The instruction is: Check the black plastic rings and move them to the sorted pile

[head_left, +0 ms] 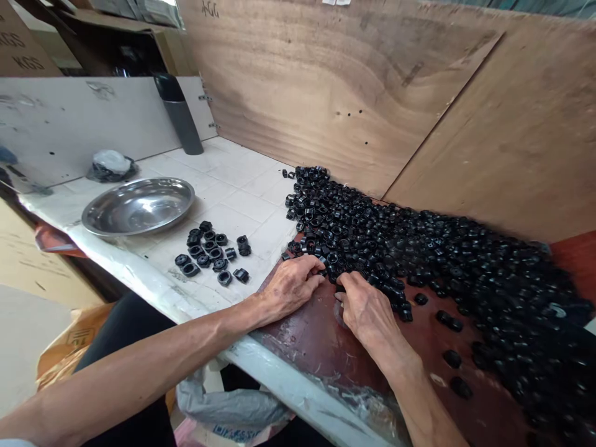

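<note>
Black plastic parts (pixel 372 230), small and ring-like, lie heaped directly beyond the fingertips of both hands, the near edge of the pile just reaching them. The left hand (pixel 291 285) has its thumb and fingers bent towards one another with a narrow space between the tips; whether a part is caught in that grip I cannot tell, since the tips merge with the dark pieces behind. The right hand (pixel 370 307) is more curled, knuckles up and fingers tucked under, so what its grip holds, if anything, is hidden. A clear curved thing (pixel 341 315), too indistinct to name, shows just below its fingers.

The two hands face each other, near but apart. Single parts are too squat to show a long axis, but the pile has one: it runs from beyond the left fingertips away to the right and back towards the person, so the right hand is nearer its bulk.

Under both hands is a scuffed red-brown board (pixel 298 347). Left of the left hand, on the white counter (pixel 242 195), sits a loose cluster of similar parts (pixel 203 261); farther left is a steel bowl (pixel 139 208). Beyond that stands a grey flask (pixel 184 121), and past the pile rises a plywood panel (pixel 316 81).
</note>
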`<state>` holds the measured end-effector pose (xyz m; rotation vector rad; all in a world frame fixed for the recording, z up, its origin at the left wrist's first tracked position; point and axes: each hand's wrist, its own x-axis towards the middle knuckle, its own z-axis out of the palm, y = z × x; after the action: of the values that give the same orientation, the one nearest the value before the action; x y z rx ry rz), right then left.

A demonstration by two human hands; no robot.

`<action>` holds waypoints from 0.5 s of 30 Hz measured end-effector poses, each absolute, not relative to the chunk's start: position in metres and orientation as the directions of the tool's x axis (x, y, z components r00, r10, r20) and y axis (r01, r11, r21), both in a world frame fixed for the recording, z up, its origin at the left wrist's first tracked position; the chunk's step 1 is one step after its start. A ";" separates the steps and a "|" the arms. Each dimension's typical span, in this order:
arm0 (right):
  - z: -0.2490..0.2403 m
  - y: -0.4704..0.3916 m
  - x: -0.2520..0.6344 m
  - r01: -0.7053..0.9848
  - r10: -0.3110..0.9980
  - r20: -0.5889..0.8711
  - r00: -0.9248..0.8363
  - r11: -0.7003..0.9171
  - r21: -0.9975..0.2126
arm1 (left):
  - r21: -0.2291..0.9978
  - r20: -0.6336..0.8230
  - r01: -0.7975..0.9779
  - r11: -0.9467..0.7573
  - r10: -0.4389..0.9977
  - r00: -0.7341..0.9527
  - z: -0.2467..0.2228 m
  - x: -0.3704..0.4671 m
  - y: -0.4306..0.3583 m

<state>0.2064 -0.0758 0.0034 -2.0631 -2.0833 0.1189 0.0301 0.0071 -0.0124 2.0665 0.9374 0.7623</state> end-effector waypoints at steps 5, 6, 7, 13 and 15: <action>0.011 -0.075 0.204 0.697 0.957 0.178 0.228 -0.033 -0.716 | 0.998 -0.044 0.061 0.013 0.836 0.546 0.000 0.031 0.006; 0.013 -0.075 0.204 0.617 0.953 0.156 0.260 -0.040 -0.786 | 0.995 -0.077 -0.006 0.098 0.818 0.570 0.001 0.031 0.006; 0.014 -0.075 0.204 0.547 0.953 0.129 0.275 -0.044 -0.836 | 0.982 -0.102 -0.068 0.176 0.797 0.595 0.001 0.031 0.007; 0.021 -0.076 0.206 0.214 0.954 -0.017 0.299 -0.084 -0.973 | 0.887 -0.096 -0.284 0.364 0.748 0.657 0.007 0.032 0.006; 0.022 -0.076 0.206 0.123 0.955 -0.054 0.291 -0.093 -0.988 | 0.887 -0.080 -0.294 0.356 0.746 0.661 0.009 0.032 0.004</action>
<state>0.2057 -0.0760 0.0224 -1.4859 -1.0487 0.9751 0.0320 0.0045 0.0091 0.9939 0.5285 0.7134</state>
